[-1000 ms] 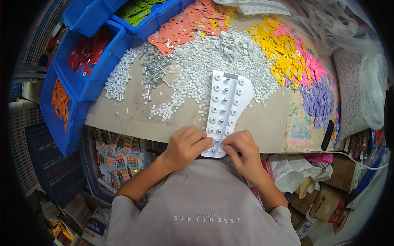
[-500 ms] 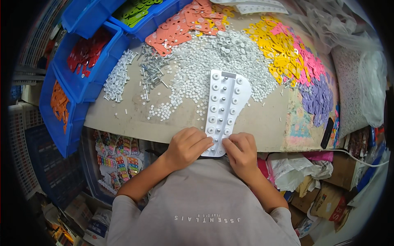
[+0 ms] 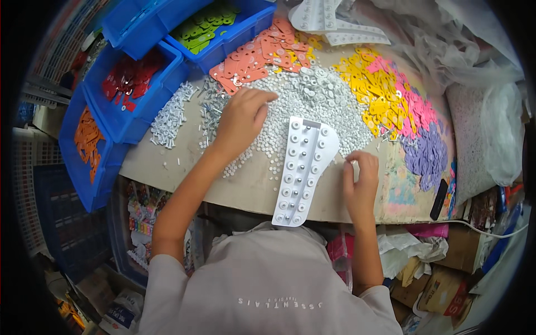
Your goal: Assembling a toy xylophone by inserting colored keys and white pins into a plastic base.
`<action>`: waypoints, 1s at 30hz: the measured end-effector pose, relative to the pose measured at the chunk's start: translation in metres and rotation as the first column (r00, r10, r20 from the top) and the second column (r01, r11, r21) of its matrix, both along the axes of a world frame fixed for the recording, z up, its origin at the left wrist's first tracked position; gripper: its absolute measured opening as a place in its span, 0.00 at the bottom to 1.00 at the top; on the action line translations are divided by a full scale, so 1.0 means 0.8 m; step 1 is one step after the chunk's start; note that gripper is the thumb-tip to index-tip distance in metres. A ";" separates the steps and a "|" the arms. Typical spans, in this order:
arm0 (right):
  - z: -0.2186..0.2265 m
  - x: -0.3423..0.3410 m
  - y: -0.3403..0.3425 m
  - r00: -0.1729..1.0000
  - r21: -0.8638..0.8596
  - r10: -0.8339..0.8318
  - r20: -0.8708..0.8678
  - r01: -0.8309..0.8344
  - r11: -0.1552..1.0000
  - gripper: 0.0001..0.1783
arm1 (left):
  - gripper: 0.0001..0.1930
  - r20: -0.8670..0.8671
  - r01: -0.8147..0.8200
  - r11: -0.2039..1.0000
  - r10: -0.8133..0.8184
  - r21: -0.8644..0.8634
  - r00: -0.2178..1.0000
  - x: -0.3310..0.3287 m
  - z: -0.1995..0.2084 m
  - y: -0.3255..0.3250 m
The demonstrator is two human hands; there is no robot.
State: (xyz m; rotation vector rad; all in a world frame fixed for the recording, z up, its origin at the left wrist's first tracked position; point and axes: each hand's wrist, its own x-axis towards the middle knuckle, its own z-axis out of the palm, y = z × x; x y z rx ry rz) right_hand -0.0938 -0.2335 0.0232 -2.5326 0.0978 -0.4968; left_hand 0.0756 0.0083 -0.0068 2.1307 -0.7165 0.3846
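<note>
White board: long white plastic board with one bulging side (image 3: 330, 148), lying on the beige counter (image 3: 335, 206), between the hands; neither touches it.
Long axis: runs away from the body, far end leaning slightly right; near end at the counter edge, by the grey shirt.
On the board: middle row of small silver metal pins (image 3: 302, 167), flanked by two rows of white plastic rings (image 3: 290, 165).
Right hand: right hand (image 3: 363, 176) just right of the board, the nearer one; fingers curled, thumb close to index; can't tell if pinching anything.
Left hand: left hand (image 3: 244, 117) beyond and left of the board's far end, so board lies rightward and toward the body from it; thumb apart from bent fingers, nothing seen gripped; contact with pile unclear.
Around left hand: loose white plastic discs (image 3: 268, 142) under and beside; flat salmon-pink plastic tags (image 3: 240, 70) just past it.
Writing: pale upside-down lettering on shirt (image 3: 279, 279); print on brown cardboard carton (image 3: 441, 287), lower right.
</note>
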 end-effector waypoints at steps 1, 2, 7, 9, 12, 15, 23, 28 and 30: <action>0.003 0.013 -0.005 1.000 -0.006 -0.002 0.006 0.002 1.000 0.05 | 0.04 0.023 0.023 1.000 -0.023 0.002 0.999 0.018 -0.004 -0.007; 0.006 0.024 -0.008 1.000 0.005 -0.012 -0.015 0.012 1.000 0.06 | 0.04 0.029 0.023 1.000 -0.023 0.000 0.999 0.032 -0.005 -0.014; -0.007 0.092 -0.025 0.999 0.013 0.039 0.034 -0.040 0.999 0.05 | 0.07 -0.050 0.057 0.976 -0.048 0.212 0.998 0.081 -0.023 -0.045; -0.018 0.119 -0.026 0.998 0.028 0.042 0.037 -0.043 0.999 0.04 | 0.06 -0.042 0.068 0.974 -0.060 0.218 0.997 0.090 -0.034 -0.048; -0.028 0.146 -0.029 0.999 -0.025 0.037 0.036 -0.037 0.999 0.04 | 0.05 -0.066 0.098 0.973 -0.086 0.208 0.994 0.091 -0.029 -0.050; -0.040 0.159 -0.029 0.998 -0.118 0.047 0.031 -0.043 0.992 0.05 | 0.06 -0.111 0.103 0.978 -0.083 0.183 0.990 0.085 -0.024 -0.046; -0.059 0.158 -0.037 0.996 -0.129 0.083 0.038 -0.077 0.989 0.09 | 0.07 -0.260 0.122 0.987 -0.145 -0.103 0.955 0.006 0.031 -0.022; -0.046 0.126 -0.038 0.994 -0.079 0.059 0.096 -0.051 0.996 0.08 | 0.05 -0.313 0.354 0.928 -0.371 -0.111 0.874 -0.084 0.049 0.010; -0.037 0.102 -0.032 0.989 -0.111 0.077 0.124 -0.063 0.992 0.08 | 0.05 -0.340 0.388 0.914 -0.404 -0.120 0.849 -0.110 0.045 0.023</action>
